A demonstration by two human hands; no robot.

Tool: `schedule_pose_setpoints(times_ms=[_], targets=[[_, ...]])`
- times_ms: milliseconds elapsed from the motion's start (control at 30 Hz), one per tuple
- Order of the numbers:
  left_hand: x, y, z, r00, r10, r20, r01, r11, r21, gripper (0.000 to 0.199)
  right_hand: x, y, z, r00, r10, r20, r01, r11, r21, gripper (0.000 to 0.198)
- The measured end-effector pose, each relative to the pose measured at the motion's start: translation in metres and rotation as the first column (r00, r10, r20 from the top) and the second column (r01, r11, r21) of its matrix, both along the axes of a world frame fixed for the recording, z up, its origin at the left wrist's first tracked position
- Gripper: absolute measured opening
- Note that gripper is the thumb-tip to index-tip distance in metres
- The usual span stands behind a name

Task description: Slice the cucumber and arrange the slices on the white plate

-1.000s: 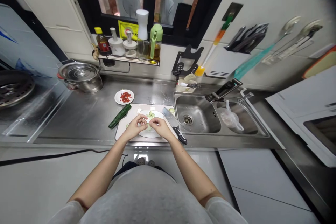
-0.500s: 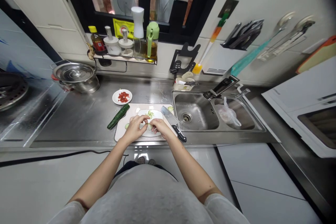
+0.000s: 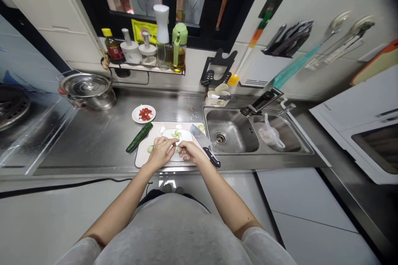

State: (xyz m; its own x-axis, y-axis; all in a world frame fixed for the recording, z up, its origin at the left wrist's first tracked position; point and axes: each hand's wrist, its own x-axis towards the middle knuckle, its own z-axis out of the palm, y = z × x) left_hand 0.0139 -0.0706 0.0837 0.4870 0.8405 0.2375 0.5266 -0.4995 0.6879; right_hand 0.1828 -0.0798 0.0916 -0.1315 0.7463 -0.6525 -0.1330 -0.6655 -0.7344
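Both of my hands meet over a white plate (image 3: pixel 186 136) that lies on a pale cutting board (image 3: pixel 143 155). Pale green cucumber slices (image 3: pixel 176 133) sit in a small fan near the plate's far side. My left hand (image 3: pixel 161 150) has its thumb and fingers bent towards a small cucumber piece between the hands. My right hand (image 3: pixel 190 150) pinches at that cucumber slice (image 3: pixel 178 149), which the fingers partly hide. Left of the plate lies a cucumber end (image 3: pixel 150 149). A dark green cucumber (image 3: pixel 139 137) rests across the board's left edge, and a kitchen knife (image 3: pixel 212 157) lies on the right.
A small plate (image 3: pixel 134 114) of chopped red pieces stands behind the cucumber. To the right is a steel sink (image 3: pixel 231 132) with a black faucet (image 3: pixel 261 101). A lidded pot (image 3: pixel 90 91) stands at the left, and a shelf (image 3: pixel 149 68) of seasoning bottles hangs behind.
The view has shifted very slightly. Both hands stay over the plate, with only small finger movements around the cucumber slice.
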Motion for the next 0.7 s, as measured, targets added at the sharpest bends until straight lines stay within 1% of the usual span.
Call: schedule_pose_setpoints(times_ms=[100, 167, 200, 233, 300, 367, 400, 433, 500, 633, 700], targets=[[0.005, -0.004, -0.007, 0.996, 0.072, 0.056, -0.069, 0.996, -0.059, 0.036, 0.004, -0.001, -0.006, 0.998, -0.017, 0.063, 0.012, 0.998, 0.069, 0.01], [0.01, -0.009, -0.014, 0.981, 0.163, 0.105, -0.145, 0.976, -0.164, 0.038, 0.009, -0.001, -0.012, 0.988, -0.048, 0.146, 0.026, 0.989, 0.147, 0.008], [0.013, -0.012, -0.018, 0.966, 0.22, 0.132, -0.184, 0.952, -0.243, 0.037, 0.012, -0.002, -0.015, 0.979, -0.066, 0.194, 0.03, 0.983, 0.18, 0.007], [0.017, -0.014, -0.022, 0.948, 0.277, 0.159, -0.212, 0.917, -0.338, 0.034, 0.016, -0.002, -0.018, 0.967, -0.082, 0.24, 0.031, 0.977, 0.21, 0.007], [0.025, -0.015, -0.029, 0.905, 0.37, 0.211, -0.207, 0.814, -0.543, 0.031, 0.024, -0.002, -0.025, 0.944, -0.105, 0.313, 0.019, 0.964, 0.265, 0.008], [0.033, -0.012, -0.033, 0.867, 0.427, 0.256, -0.133, 0.695, -0.707, 0.033, 0.033, -0.001, -0.031, 0.926, -0.115, 0.359, -0.009, 0.945, 0.326, 0.01], [0.038, -0.009, -0.034, 0.851, 0.449, 0.271, -0.095, 0.641, -0.762, 0.035, 0.037, 0.0, -0.033, 0.921, -0.115, 0.373, -0.027, 0.934, 0.356, 0.011], [0.043, -0.005, -0.034, 0.837, 0.473, 0.275, -0.071, 0.593, -0.802, 0.036, 0.041, 0.001, -0.036, 0.917, -0.114, 0.382, -0.045, 0.923, 0.382, 0.011], [0.052, 0.003, -0.034, 0.818, 0.516, 0.254, -0.062, 0.518, -0.853, 0.036, 0.047, 0.003, -0.041, 0.915, -0.104, 0.389, -0.079, 0.9, 0.428, 0.013], [0.066, 0.018, -0.035, 0.818, 0.547, 0.178, -0.09, 0.427, -0.9, 0.031, 0.058, 0.008, -0.05, 0.918, -0.08, 0.387, -0.143, 0.846, 0.514, 0.013], [0.07, 0.023, -0.039, 0.821, 0.552, 0.149, -0.093, 0.387, -0.917, 0.033, 0.063, 0.009, -0.055, 0.916, -0.058, 0.396, -0.178, 0.828, 0.532, 0.012]])
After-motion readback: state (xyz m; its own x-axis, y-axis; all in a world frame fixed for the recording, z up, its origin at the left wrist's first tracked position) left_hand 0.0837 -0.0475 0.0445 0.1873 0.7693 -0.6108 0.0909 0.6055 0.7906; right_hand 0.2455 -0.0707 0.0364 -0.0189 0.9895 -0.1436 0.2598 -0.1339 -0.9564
